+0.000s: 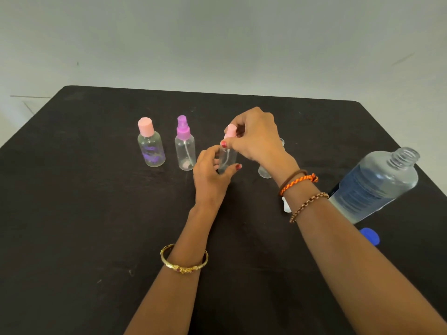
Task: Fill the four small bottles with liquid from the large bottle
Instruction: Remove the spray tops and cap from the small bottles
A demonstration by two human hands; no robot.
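Left hand [212, 175]: it grips the body of the third bottle [227, 158], fingers and thumb curled round the clear wall.
Right hand [256, 136]: it pinches the pink spray top [231, 131] of the same bottle, thumb and fingers closed on it from above.
Third bottle: it stands upright on the table [96, 213], near the middle, between the two hands.
Pink-cap bottle [150, 143]: upright at the far left of the row, cap on, purple print on its wall.
Purple bottle [185, 144]: upright just to the right of it, purple spray top on, apart from the left hand.
Fourth bottle [264, 172]: clear, mostly hidden behind the right wrist; I cannot tell whether it has a cap.
Large bottle [373, 186]: it stands at the right edge of the table, mouth open, with liquid up to about the shoulder.
Blue cap [370, 235]: it lies on the table just in front of the large bottle.
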